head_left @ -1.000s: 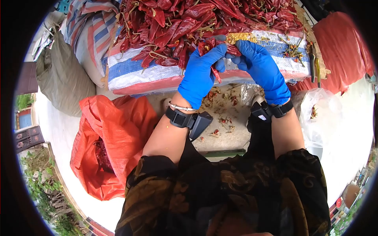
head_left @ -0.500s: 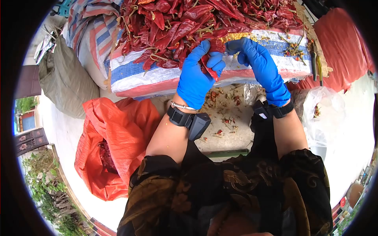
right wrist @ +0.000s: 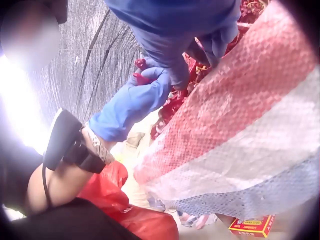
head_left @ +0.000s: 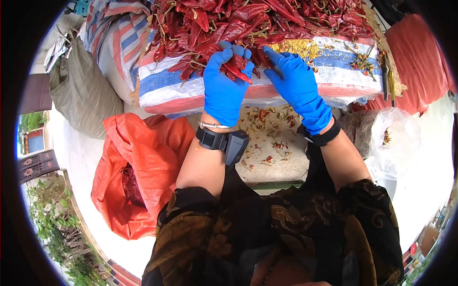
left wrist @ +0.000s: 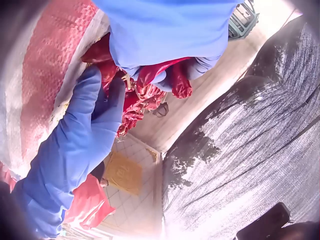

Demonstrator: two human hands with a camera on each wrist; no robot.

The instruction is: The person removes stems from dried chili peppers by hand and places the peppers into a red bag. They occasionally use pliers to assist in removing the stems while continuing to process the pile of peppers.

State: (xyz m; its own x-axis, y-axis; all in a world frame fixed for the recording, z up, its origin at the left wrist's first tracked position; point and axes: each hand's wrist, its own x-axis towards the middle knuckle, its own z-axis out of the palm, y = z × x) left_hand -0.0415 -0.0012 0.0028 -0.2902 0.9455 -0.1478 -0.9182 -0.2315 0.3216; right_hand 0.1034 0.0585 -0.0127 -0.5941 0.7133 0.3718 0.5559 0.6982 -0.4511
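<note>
In the head view a heap of dried red chilies [head_left: 234, 24] covers the striped woven sheet [head_left: 191, 90]. The blue-gloved left hand [head_left: 222, 88] curls its fingers round red chilies [head_left: 237, 69] at the heap's front edge; in the left wrist view chili ends [left wrist: 181, 85] stick out from under its fingers. Just to the right, the gloved right hand [head_left: 296, 88] has its index finger and thumb extended and apart, the fingertips near a chili at the heap's edge. Whether it touches that chili is unclear.
Yellow seeds [head_left: 298, 46] lie right of the heap, with stems [head_left: 363, 62] and scissor-like tools [head_left: 387, 78] farther right. An open red sack [head_left: 148, 157] stands at lower left, a clear plastic bag [head_left: 393, 138] at right. A red-yellow box [right wrist: 252, 226] shows in the right wrist view.
The hands have moved apart from their earlier meeting over a chili. The left hand has shifted left with chilies in it; the right hand's fingers have spread and moved slightly left.
</note>
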